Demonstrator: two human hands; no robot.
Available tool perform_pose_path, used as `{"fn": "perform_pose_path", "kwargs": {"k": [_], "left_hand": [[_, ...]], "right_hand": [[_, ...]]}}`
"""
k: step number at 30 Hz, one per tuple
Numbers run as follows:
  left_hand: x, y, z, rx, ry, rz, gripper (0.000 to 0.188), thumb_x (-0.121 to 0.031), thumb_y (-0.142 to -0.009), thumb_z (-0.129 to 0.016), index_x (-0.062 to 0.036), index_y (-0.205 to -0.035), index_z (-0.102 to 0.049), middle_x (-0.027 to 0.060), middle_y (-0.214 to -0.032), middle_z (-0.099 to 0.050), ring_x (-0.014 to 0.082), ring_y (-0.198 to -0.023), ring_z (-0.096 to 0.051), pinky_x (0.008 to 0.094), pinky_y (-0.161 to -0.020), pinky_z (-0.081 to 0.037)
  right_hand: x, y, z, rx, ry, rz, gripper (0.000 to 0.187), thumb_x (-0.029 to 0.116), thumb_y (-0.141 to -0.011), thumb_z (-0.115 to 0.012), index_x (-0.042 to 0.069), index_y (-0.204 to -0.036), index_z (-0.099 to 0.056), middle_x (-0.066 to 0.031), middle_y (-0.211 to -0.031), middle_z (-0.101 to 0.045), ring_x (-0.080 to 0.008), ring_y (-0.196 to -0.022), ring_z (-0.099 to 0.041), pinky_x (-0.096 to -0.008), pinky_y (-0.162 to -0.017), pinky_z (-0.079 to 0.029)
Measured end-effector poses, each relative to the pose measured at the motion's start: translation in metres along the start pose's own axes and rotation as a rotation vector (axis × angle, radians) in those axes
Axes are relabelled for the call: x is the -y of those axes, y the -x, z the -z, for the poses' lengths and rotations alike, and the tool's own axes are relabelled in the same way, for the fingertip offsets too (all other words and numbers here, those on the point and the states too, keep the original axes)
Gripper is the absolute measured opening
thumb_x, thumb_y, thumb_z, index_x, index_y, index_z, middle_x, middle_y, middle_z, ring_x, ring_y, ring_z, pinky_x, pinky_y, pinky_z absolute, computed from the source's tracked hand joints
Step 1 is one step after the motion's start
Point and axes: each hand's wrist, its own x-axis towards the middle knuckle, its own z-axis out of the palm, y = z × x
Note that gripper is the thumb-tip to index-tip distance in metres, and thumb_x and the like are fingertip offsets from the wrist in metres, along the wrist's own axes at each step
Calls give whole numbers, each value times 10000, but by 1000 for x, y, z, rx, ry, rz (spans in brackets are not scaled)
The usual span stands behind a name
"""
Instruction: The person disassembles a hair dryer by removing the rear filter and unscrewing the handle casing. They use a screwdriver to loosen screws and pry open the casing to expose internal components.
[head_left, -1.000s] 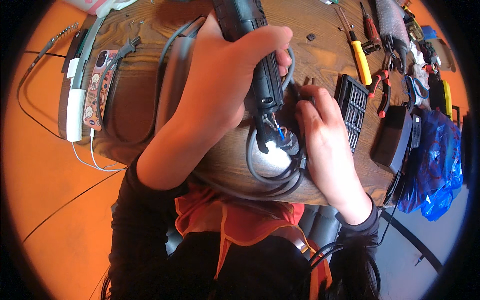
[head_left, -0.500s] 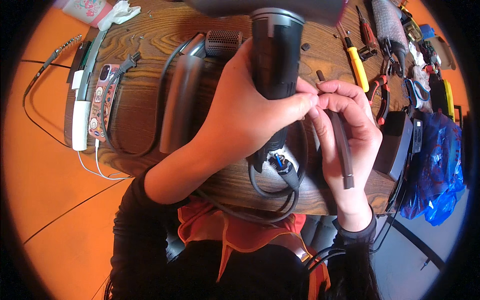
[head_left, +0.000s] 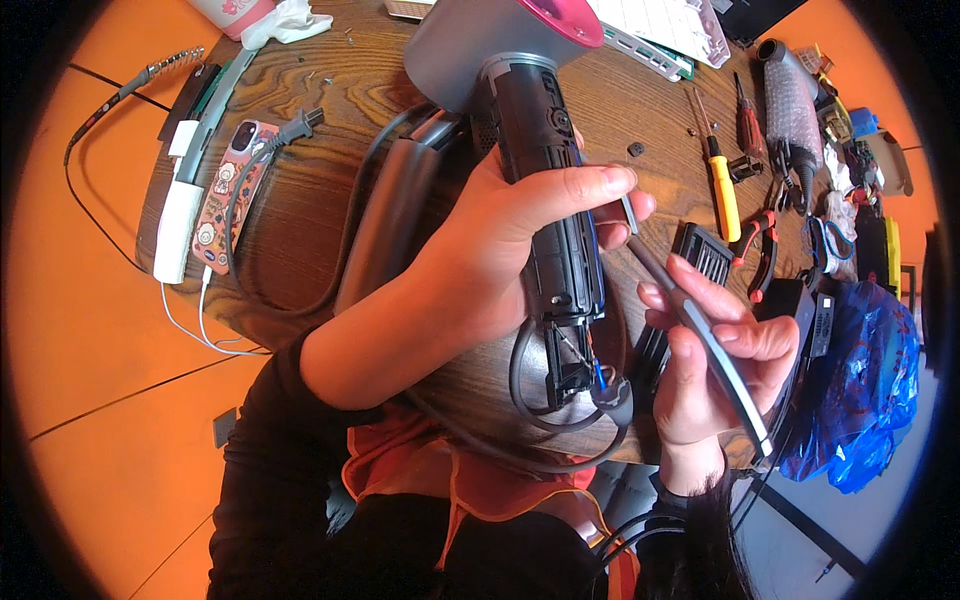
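Note:
My left hand (head_left: 480, 225) is closed round the opened handle of a grey hair dryer (head_left: 455, 55) with a pink ring on its head. The handle's black inner frame (head_left: 562, 270) is bare, and thin wires run from its lower end to a cord joint (head_left: 612, 400). Between the fingers of my right hand (head_left: 695, 400) lies a slim grey precision screwdriver (head_left: 712, 340), tilted, its thin tip up by my left thumb and fingers. Whether those fingers touch the tip I cannot tell. Behind my left forearm lies a grey tube-shaped casing (head_left: 385, 215).
A black bit case (head_left: 705, 250), a yellow-handled screwdriver (head_left: 724, 200) and red-black pliers (head_left: 766, 265) lie to the right. Beyond them are a bubble-wrapped tool (head_left: 793, 100) and a blue plastic bag (head_left: 855, 380). A phone (head_left: 232, 190) and a plug (head_left: 297, 128) lie left.
The hair dryer has tilted and moved left and down, showing more of its head and inner handle. My right hand has moved lower right and the screwdriver now slants up toward my left fingers.

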Motion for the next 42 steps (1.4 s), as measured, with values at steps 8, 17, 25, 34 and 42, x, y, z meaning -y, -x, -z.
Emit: {"fn": "perform_pose_path", "kwargs": {"k": [8, 17, 25, 34, 42], "left_hand": [[-5, 0, 0, 77, 65, 9, 222, -95, -767, -592, -98, -932, -443, 103, -844, -566, 139, -766, -545, 231, -655, -448], [-3, 2, -2, 83, 64, 28, 282, -93, -784, -566, -105, -1026, -422, 69, -893, -547, 174, -877, -558, 277, -699, -464], [2, 4, -4, 101, 81, -4, 356, -54, -769, -566, -98, -1070, -381, 58, -884, -542, 229, -926, -564, 351, -735, -468], [-1, 5, -6, 56, -92, -76, 373, -35, -761, -567, -66, -1075, -370, 74, -850, -561, 255, -861, -590, 336, -709, -500], [1, 4, -6, 3, -137, -141, 383, -11, -755, -565, -59, -1079, -365, 79, -843, -558, 243, -845, -595, 291, -681, -502]], "right_hand": [[0, 3, 8, 194, 266, 175, 316, 70, -763, -618, 80, -888, -328, -279, -1015, -503, -324, -831, -600, -364, -689, -531], [-8, -3, 10, 158, 41, 142, 374, -14, -693, -662, 53, -848, -329, -307, -1017, -511, -373, -897, -574, -423, -728, -508], [-10, -2, 11, 73, -93, 66, 345, -4, -701, -660, 53, -834, -346, -301, -996, -527, -355, -878, -584, -424, -731, -512], [-14, -6, 7, -56, -245, 51, 329, 1, -745, -616, 66, -884, -325, -296, -965, -540, -322, -780, -614, -382, -679, -529], [-9, -10, 7, -95, -266, -40, 311, 11, -748, -616, 70, -851, -328, -285, -948, -555, -295, -761, -623, -322, -647, -530]]}}
